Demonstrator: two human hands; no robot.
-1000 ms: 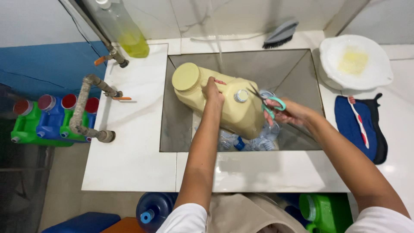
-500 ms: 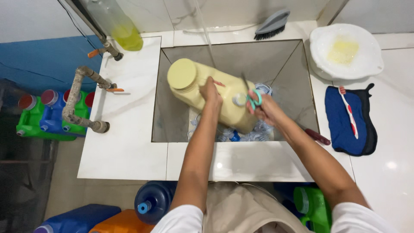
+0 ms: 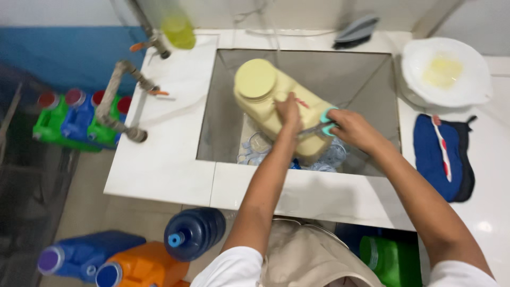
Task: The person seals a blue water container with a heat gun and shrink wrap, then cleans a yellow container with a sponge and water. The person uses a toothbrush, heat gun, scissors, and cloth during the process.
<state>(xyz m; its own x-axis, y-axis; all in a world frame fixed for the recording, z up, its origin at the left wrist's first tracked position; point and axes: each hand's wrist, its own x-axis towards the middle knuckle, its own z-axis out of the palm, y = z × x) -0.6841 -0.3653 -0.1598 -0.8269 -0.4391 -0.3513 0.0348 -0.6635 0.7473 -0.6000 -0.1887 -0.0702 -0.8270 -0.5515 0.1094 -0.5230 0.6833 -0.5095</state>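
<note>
Steadying yellow jug (image 3: 265, 98) (over sink (image 3: 361, 69)): left hand (image 3: 288, 109); right hand (image 3: 353, 127) gripping scissors (image 3: 319, 126).

both bare arms reach forward, converging. the left hand (image 3: 288, 110) lies palm down with fingers curled. the right hand (image 3: 350, 126) is clenched in a grip.

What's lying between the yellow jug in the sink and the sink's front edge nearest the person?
In the head view, crumpled clear plastic bottles lie on the sink floor between the yellow jug and the front edge; the left hand rests on the jug above them.
</note>
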